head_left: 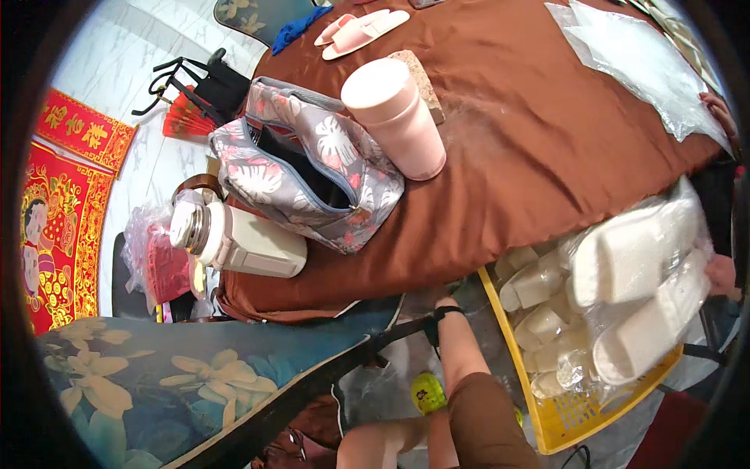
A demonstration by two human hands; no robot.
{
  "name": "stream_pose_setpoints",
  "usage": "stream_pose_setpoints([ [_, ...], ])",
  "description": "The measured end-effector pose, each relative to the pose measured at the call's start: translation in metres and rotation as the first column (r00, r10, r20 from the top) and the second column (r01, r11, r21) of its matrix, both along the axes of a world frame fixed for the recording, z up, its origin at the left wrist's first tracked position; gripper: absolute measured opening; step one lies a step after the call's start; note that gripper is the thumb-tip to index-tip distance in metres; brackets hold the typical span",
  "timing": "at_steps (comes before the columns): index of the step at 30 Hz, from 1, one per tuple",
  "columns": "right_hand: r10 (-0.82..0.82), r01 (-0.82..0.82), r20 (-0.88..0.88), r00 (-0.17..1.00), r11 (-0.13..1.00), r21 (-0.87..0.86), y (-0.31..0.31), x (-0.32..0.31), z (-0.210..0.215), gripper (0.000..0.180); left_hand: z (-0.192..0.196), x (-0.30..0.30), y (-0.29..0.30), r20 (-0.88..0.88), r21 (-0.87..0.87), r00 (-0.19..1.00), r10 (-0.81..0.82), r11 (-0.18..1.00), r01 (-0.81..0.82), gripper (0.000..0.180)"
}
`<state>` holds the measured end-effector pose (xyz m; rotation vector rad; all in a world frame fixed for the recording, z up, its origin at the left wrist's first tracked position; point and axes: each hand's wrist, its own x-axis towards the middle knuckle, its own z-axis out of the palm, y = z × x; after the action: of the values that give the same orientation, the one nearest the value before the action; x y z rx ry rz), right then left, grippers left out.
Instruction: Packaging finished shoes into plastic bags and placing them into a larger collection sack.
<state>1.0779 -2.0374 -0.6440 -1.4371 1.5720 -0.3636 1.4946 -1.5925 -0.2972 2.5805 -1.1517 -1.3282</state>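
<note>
My right forearm, in a brown sleeve with a black band at the wrist, reaches up from the lower edge. My right hand (440, 298) is at the brown-covered table's (508, 180) near edge, beside a chair's dark frame. Its fingers are in shadow and hidden. To its right, a yellow plastic crate (512, 344) holds several pale slippers (539, 324) in clear wrapping. A bagged pair of white slippers (625, 258) lies over the crate's far side. My left hand does not show.
On the table are a grey floral bag (312, 184), unzipped, a pink tumbler (398, 125), a cream bottle (258, 242) on its side, pink slippers (367, 35) and clear plastic bags (641, 66). Another person's hand (719, 113) touches those bags. A blue floral chair (172, 383) stands near left.
</note>
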Motion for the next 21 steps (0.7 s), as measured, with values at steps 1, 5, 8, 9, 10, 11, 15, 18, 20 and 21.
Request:
stream_pose_setpoints([
  [1, 0.046, -0.045, -0.031, 0.998, 0.998, 0.04, 0.01, -0.002, -0.001, 0.037, 0.002, -0.005, -0.005, -0.014, 0.018, 0.999, -0.045, 0.999, 0.045, 0.042],
  [5, -0.184, 0.185, 0.073, 0.98, 0.983, -0.012, 0.081, 0.01, 0.067, 0.033, 0.04, -0.028, -0.006, -0.034, 0.066, 0.986, -0.166, 0.984, 0.168, 0.043],
  [8, -0.447, 0.44, 0.09, 0.89, 0.894, 0.082, 0.174, -0.023, 0.092, 0.036, 0.073, -0.051, 0.006, -0.102, 0.118, 0.957, -0.271, 0.952, 0.282, 0.043],
  [9, -0.456, 0.441, 0.131, 0.88, 0.888, 0.127, 0.203, -0.039, 0.116, 0.039, 0.077, -0.048, 0.009, -0.16, 0.18, 0.983, -0.086, 0.977, 0.115, 0.046],
  [10, -0.456, 0.44, 0.113, 0.883, 0.887, 0.137, 0.23, -0.056, 0.147, 0.039, 0.075, -0.04, 0.019, -0.204, 0.254, 0.973, 0.105, 0.966, -0.051, 0.049],
  [11, -0.38, 0.312, 0.216, 0.899, 0.904, 0.291, 0.257, -0.072, 0.177, 0.037, 0.088, -0.056, 0.014, -0.132, 0.284, 0.989, -0.062, 0.954, 0.097, 0.052],
  [15, -0.324, 0.05, 0.502, 0.802, 0.874, 0.483, 0.357, -0.134, 0.282, 0.029, 0.134, -0.117, -0.011, -0.113, 0.03, 0.917, -0.382, 0.922, 0.387, 0.05],
  [18, -0.403, 0.035, 0.516, 0.756, 0.812, 0.583, 0.41, -0.198, 0.372, 0.027, 0.168, -0.174, -0.033, -0.085, 0.004, 0.874, -0.479, 0.877, 0.481, 0.044],
  [20, -0.417, 0.049, 0.523, 0.743, 0.814, 0.579, 0.444, -0.231, 0.413, 0.026, 0.169, -0.199, -0.041, -0.142, 0.027, 0.859, -0.492, 0.866, 0.5, 0.051],
  [21, -0.462, 0.162, 0.59, 0.662, 0.857, 0.489, 0.463, -0.248, 0.433, 0.024, 0.166, -0.218, -0.05, -0.154, -0.026, 0.831, -0.534, 0.843, 0.537, 0.058],
])
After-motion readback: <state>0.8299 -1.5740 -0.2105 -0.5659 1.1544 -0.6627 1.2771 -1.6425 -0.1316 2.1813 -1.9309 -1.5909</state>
